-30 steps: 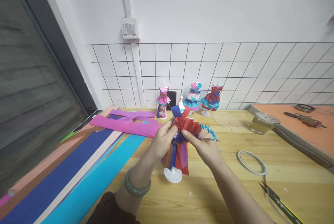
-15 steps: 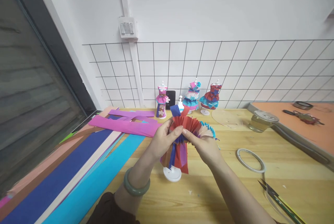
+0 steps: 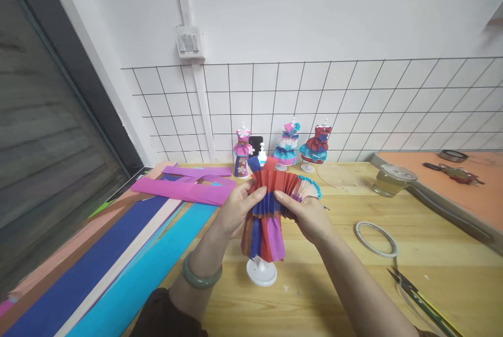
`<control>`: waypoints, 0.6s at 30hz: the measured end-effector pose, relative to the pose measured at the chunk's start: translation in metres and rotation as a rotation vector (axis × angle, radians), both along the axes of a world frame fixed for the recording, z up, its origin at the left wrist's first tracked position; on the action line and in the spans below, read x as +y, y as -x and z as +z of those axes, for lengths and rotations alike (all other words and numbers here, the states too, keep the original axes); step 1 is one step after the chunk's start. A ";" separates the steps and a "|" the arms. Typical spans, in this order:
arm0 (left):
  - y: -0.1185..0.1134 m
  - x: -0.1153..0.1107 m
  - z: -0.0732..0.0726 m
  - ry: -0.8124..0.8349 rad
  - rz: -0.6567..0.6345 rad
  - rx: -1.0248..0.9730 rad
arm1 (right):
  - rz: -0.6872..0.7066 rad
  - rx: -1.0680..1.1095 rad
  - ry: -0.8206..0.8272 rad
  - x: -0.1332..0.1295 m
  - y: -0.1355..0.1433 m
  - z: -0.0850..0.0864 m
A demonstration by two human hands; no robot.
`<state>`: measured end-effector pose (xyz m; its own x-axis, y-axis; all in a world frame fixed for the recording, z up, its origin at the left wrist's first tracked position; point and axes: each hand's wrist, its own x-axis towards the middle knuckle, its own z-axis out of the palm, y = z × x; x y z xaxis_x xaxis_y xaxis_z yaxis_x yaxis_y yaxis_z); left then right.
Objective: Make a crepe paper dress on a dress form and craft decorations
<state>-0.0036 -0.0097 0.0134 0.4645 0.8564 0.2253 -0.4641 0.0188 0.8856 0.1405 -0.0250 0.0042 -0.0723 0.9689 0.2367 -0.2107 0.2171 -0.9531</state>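
Note:
A small white dress-form mannequin [image 3: 262,158] stands on a round base [image 3: 262,274] in front of me. Its skirt [image 3: 263,240] has brown, blue, red and purple panels. Across its waist lies a pleated crepe paper strip [image 3: 273,182], red above and blue below, with a white, turquoise-edged part [image 3: 310,188] fanning out at the right. My left hand [image 3: 239,206] pinches the strip's left side, thumb on the front. From the right, my right hand [image 3: 308,216] grips it the same way. The fingers behind the paper are hidden.
Crepe paper strips [image 3: 129,242] cover the left of the table. Three dressed mannequins [image 3: 286,148] and a phone [image 3: 256,144] stand by the tiled wall. On the right are a tape roll [image 3: 357,227], scissors [image 3: 420,297], a glass bowl [image 3: 394,180] and an orange mat [image 3: 479,169].
My thumbs have moved apart, and the pleated strip is spread flatter against the mannequin. The mannequin's neck and shoulders now show above the paper, and more of its base is visible.

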 end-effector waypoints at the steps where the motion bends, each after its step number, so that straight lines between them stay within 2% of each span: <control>1: 0.001 0.001 0.000 0.013 -0.016 -0.006 | 0.011 0.000 0.006 0.000 -0.001 0.000; 8: 0.003 0.002 0.000 0.113 -0.141 -0.066 | 0.030 -0.003 0.012 0.002 -0.005 -0.001; 13: 0.006 0.004 -0.006 0.150 -0.180 -0.076 | 0.078 0.013 0.074 0.004 -0.006 -0.006; 18: 0.008 0.007 -0.012 0.196 -0.187 -0.083 | 0.131 0.040 0.056 0.004 -0.005 -0.007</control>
<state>-0.0116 -0.0030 0.0011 0.6053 0.7887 0.1078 -0.5071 0.2776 0.8159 0.1459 -0.0209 -0.0032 -0.1907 0.9636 0.1873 -0.2719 0.1315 -0.9533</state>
